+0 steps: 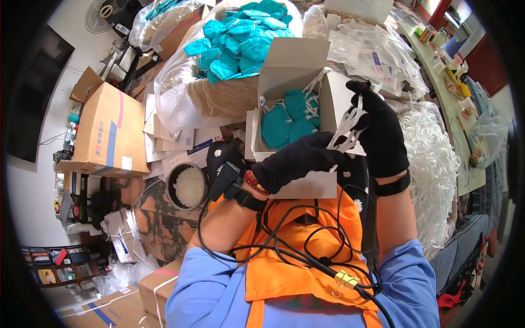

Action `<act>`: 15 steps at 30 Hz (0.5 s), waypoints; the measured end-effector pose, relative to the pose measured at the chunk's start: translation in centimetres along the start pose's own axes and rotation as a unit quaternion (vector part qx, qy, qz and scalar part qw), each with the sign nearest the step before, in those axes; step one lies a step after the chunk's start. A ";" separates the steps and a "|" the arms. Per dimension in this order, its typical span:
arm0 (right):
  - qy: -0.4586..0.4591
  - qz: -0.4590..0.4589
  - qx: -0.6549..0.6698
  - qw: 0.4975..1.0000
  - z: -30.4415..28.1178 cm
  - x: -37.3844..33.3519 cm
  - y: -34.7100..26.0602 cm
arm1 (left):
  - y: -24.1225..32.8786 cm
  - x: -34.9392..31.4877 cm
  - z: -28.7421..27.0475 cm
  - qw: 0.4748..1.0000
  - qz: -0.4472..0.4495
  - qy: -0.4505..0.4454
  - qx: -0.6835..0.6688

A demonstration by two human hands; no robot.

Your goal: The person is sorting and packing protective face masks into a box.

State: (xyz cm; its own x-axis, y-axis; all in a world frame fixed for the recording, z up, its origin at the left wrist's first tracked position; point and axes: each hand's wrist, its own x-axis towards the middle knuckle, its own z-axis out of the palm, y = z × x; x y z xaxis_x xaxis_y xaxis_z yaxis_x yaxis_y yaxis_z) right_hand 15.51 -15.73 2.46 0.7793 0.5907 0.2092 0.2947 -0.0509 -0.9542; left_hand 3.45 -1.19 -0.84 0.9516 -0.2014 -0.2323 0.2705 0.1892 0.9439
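Black gloves cover both my hands. My right hand (381, 131) is closed round a bundle of white elastic straps (346, 129), whose loops hang down between my hands. My left hand (298, 163) reaches across from the left, its fingers pinched at the lower ends of the same straps. Just beyond my hands an open white carton (292, 61) stands at my lap with its lid flap up. Inside lie several folded teal face masks (280, 127) with white straps attached. My left hand partly covers the carton's near side.
Behind the carton, a plastic-lined box (219, 101) is heaped with teal masks (240, 44). White straps (426, 158) pile up at right, below clear plastic bags (372, 54). A bowl of white bits (189, 187) and a cardboard box (112, 131) stand left. Black cables (284, 240) cross my orange apron (295, 273).
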 end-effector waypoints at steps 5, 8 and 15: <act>-0.001 0.021 0.074 0.997 -0.1 -0.9 -0.5 | -2.2 0.3 0.7 0.985 -0.003 0.008 -0.170; 0.001 0.092 0.206 0.974 -0.2 -0.8 -0.8 | -3.1 -0.1 1.5 0.987 0.113 0.022 -0.110; 0.014 0.117 0.243 0.963 -0.6 -0.9 -0.6 | -2.7 -0.2 1.9 0.984 0.007 0.035 -0.174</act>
State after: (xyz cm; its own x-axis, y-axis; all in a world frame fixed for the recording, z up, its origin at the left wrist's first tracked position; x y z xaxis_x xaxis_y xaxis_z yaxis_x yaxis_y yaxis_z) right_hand 14.96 -16.69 3.01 0.8093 0.5869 -0.0239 -0.1789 0.2076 -0.9617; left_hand 2.22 -3.48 -2.84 0.9599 -0.1322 -0.2472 0.2797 0.5110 0.8128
